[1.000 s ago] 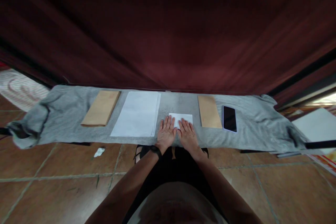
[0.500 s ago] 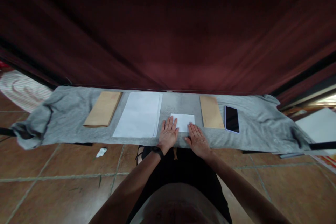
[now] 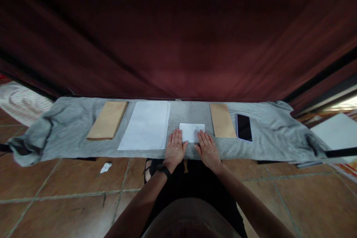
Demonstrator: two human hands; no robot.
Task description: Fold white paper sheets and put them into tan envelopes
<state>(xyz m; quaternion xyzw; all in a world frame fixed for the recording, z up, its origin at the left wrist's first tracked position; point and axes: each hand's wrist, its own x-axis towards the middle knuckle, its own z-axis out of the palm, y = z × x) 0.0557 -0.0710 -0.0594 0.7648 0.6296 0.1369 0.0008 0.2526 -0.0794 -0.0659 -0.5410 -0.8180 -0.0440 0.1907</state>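
Note:
A small white folded paper [image 3: 191, 132] lies flat on a grey cloth [image 3: 189, 111] in front of me. My left hand [image 3: 175, 148] rests flat at the paper's left edge, fingers stretched out. At its right edge lies my right hand [image 3: 208, 150], also flat, its fingertips on the paper. Neither hand grips anything. Left of my hands is a stack of white paper sheets [image 3: 145, 125]. To the right a brown envelope [image 3: 222, 120] lies flat beside the small paper.
A thicker stack of brown envelopes [image 3: 107, 120] lies at the left of the cloth. Right of the single envelope is a phone [image 3: 244, 128] with a dark screen. A dark red curtain [image 3: 178, 44] hangs behind the narrow cloth-covered surface. A white scrap [image 3: 106, 167] lies on the tiled floor.
My left hand has slid slightly left and down, off the paper's face to its left edge. The right hand has shifted slightly, still at the paper. The whole view has tilted a little.

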